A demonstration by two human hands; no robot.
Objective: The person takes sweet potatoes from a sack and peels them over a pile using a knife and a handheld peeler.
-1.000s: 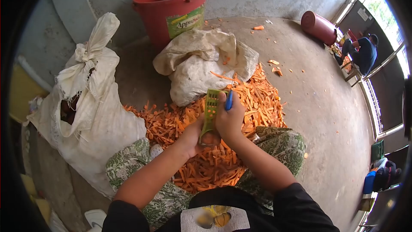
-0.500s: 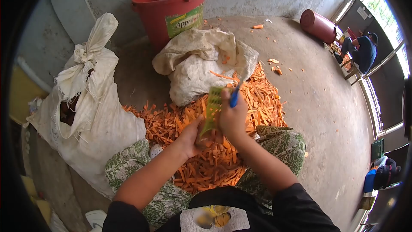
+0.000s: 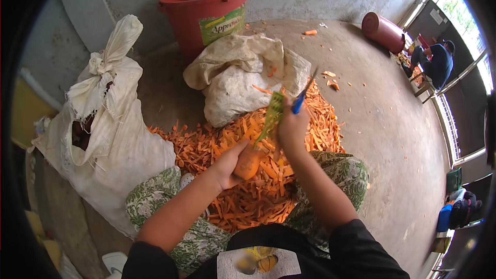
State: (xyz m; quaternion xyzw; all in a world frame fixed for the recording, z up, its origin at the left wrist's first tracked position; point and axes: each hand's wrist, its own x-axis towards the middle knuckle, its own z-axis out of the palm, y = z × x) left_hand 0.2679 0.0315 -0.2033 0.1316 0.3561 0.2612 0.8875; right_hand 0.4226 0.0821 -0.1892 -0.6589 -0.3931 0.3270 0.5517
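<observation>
My left hand (image 3: 230,168) is closed around a thick orange carrot (image 3: 248,163) above the peelings, partly hiding it. My right hand (image 3: 294,128) grips a flat green peeler (image 3: 272,115) with slots in its upper part; its lower end is close to the carrot, and I cannot tell whether they touch. A knife with a blue handle (image 3: 298,104) is also in the right hand, its blade pointing up and away. Beneath both hands spreads a heap of orange carrot peelings (image 3: 253,204) between my knees.
A knotted white sack (image 3: 119,150) stands at left. Beyond the peelings slumps an open whitish sack (image 3: 232,98), with a red tub (image 3: 178,18) behind it. Carrot pieces (image 3: 310,32) dot the floor. At far right a person (image 3: 439,67) sits near a tipped red barrel (image 3: 382,32).
My right hand has moved up and slightly right with the peeler and knife, away from my left hand. More of the carrot now shows.
</observation>
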